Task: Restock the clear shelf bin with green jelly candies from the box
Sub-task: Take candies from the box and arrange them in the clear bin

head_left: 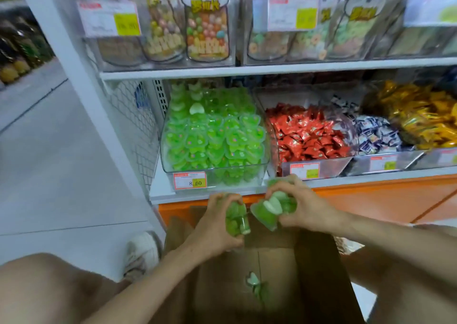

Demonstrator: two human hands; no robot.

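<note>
A price tag (190, 180) on the front of the clear shelf bin (265, 150) of green jelly candies (212, 135) reads "8.60" on a yellow patch. The other shelf tags (304, 170) and the lettering on the upper-shelf pouches (207, 19) are too blurred to read.

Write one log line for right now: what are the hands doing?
left hand: grips jelly candies | right hand: grips jelly cups | position: above box, below clear bin | bin: piled high

Lower shelf (160, 190), left to right: clear bin (247, 175) of green jelly candies (212, 135), red-sweets bin (321, 169), blue-white packet bin (385, 163), yellow-wrapper bin (437, 159). Upper shelf (272, 69): pouch bins (160, 60). Floor (49, 163), near: cardboard box (272, 289), white shoe (141, 254) at box's left.
</note>
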